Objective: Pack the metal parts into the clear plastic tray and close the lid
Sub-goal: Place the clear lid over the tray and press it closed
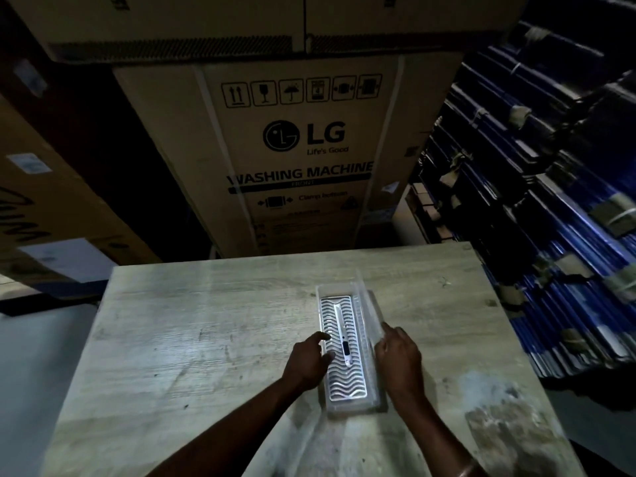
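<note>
On the wooden table (206, 321), clear plastic tray (347, 406) holds wavy metal plate (344, 376) and slim bar (341, 333). Left hand (306, 364) fingers spread, steadying the tray's edge. Right hand (399, 359) pinches raised lid (373, 311): thin, flexible, likely light; grip its free edge.

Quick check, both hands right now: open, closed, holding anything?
Left hand: open, fingertips resting on the left edge of the clear plastic tray, gripping nothing.
Right hand: at the raised lid; whether it grips it cannot be told.
</note>
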### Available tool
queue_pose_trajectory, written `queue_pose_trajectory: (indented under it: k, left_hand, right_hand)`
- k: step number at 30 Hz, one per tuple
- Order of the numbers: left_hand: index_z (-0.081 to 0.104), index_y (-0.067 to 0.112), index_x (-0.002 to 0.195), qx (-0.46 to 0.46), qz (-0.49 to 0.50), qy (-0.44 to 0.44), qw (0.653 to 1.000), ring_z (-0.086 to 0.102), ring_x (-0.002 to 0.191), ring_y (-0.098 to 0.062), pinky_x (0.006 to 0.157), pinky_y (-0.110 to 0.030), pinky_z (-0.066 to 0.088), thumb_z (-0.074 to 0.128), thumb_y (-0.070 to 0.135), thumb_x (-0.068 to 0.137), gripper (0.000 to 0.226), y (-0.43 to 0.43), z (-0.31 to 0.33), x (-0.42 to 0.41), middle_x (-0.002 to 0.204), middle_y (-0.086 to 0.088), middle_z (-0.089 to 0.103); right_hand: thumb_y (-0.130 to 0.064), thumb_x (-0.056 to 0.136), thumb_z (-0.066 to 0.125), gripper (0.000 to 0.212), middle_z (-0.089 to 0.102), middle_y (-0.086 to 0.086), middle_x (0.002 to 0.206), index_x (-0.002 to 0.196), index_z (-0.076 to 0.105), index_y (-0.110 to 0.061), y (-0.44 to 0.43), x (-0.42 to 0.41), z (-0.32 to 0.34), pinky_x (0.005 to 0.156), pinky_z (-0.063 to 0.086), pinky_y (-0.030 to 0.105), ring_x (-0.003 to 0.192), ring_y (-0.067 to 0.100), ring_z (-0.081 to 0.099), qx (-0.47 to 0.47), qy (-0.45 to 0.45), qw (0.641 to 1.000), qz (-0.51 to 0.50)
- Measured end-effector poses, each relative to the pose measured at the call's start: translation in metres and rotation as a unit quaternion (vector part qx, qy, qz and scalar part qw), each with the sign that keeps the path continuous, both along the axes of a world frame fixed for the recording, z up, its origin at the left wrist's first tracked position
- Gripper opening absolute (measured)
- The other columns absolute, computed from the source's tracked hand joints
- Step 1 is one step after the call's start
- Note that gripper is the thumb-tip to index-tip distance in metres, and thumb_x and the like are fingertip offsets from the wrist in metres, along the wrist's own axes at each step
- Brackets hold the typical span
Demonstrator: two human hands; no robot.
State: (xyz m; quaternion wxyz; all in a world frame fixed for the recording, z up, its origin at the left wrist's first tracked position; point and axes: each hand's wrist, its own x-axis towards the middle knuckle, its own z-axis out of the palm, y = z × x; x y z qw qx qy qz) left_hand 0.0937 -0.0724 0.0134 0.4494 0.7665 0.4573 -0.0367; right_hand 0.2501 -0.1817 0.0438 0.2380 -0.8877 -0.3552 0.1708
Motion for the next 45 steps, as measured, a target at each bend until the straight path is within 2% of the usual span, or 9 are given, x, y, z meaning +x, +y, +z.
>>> queue_pose_trajectory:
  k: [4,7,12,14,18,21,24,38,45]
  left_hand:
    - [0.066,0.025,0.120,0.009,0.002,-0.007,1.000,0.071,0.106,-0.022,0.088,-0.026,0.047,0.058,0.044,0.096,0.032,0.003,0.000,0.004,0.107,-0.009,0.077]
    - [0.070,0.025,0.115,-0.011,0.022,-0.006,1.000,0.075,0.095,-0.022,0.089,-0.029,0.053,0.053,0.051,0.097,0.036,0.005,-0.003,0.006,0.101,-0.006,0.080]
    - [0.073,0.017,0.107,-0.038,0.057,-0.007,0.998,0.076,0.086,-0.018,0.079,-0.019,0.055,0.053,0.040,0.099,0.032,0.010,-0.005,0.007,0.097,-0.007,0.081]
    - [0.072,0.015,0.083,-0.027,0.038,0.017,0.999,0.072,0.074,-0.020,0.058,-0.013,0.042,0.052,0.028,0.098,0.028,0.010,-0.005,0.007,0.088,-0.011,0.079]
    - [0.045,0.013,0.052,-0.008,0.036,0.056,0.998,0.063,0.063,-0.024,0.059,-0.025,0.035,0.054,0.020,0.086,0.036,0.012,-0.009,0.007,0.055,-0.007,0.060]
    - [0.058,0.016,0.078,-0.050,0.101,0.034,0.993,0.070,0.071,-0.019,0.053,-0.021,0.044,0.066,0.019,0.086,0.012,0.012,-0.015,0.007,0.073,-0.001,0.071]
    - [0.063,0.013,0.105,-0.060,0.143,0.011,0.988,0.075,0.079,-0.019,0.064,-0.028,0.058,0.070,0.023,0.083,0.025,0.013,-0.029,0.006,0.091,-0.009,0.078]
    - [0.060,0.010,0.116,-0.064,0.095,0.024,0.993,0.074,0.094,-0.019,0.085,-0.034,0.059,0.082,0.016,0.076,0.046,0.017,-0.034,0.011,0.097,-0.008,0.078]
    - [0.051,0.011,0.126,-0.067,0.035,0.060,0.995,0.070,0.104,-0.026,0.082,-0.034,0.058,0.089,0.015,0.068,0.070,0.018,-0.030,0.011,0.114,-0.014,0.071]
  right_hand:
    - [-0.015,0.083,0.051,0.036,0.069,0.009,0.104,0.115,0.066,-0.011,0.016,-0.030,-0.010,0.068,0.055,0.034,0.084,0.028,0.069,-0.028,-0.052,0.998,0.030]
    - [-0.018,0.058,0.079,0.037,0.070,0.000,0.078,0.094,0.073,-0.020,0.028,-0.050,-0.019,0.040,0.050,0.031,0.051,0.024,0.066,-0.062,-0.067,0.994,0.059]
    - [-0.017,0.059,0.082,0.048,0.070,-0.001,0.074,0.104,0.065,-0.024,0.030,-0.075,-0.029,0.045,0.051,0.029,0.060,0.015,0.068,-0.075,-0.106,0.984,0.122]
    - [-0.014,0.060,0.079,0.059,0.069,-0.001,0.078,0.116,0.063,-0.022,0.029,-0.078,-0.032,0.047,0.052,0.029,0.065,0.014,0.069,-0.068,-0.108,0.981,0.143]
    - [-0.017,0.071,0.059,0.050,0.068,-0.002,0.079,0.121,0.055,-0.022,0.030,-0.080,-0.034,0.047,0.051,0.028,0.066,0.013,0.068,-0.062,-0.096,0.979,0.171]
    - [-0.019,0.074,0.048,0.049,0.071,-0.002,0.086,0.123,0.052,-0.022,0.028,-0.077,-0.041,0.054,0.054,0.028,0.075,0.014,0.070,-0.081,-0.052,0.980,0.172]
    - [-0.022,0.073,0.056,0.053,0.073,-0.002,0.093,0.126,0.051,-0.023,0.025,-0.074,-0.052,0.060,0.056,0.026,0.079,0.012,0.070,-0.074,-0.040,0.979,0.187]
    - [-0.028,0.072,0.058,0.038,0.070,-0.006,0.099,0.111,0.062,-0.024,0.008,-0.057,-0.072,0.068,0.051,0.020,0.087,0.010,0.068,0.004,-0.084,0.980,0.182]
    - [-0.014,0.090,0.046,0.037,0.062,0.008,0.116,0.122,0.061,-0.023,-0.015,0.002,-0.086,0.081,0.049,0.033,0.101,0.029,0.061,-0.041,-0.052,0.997,-0.030]
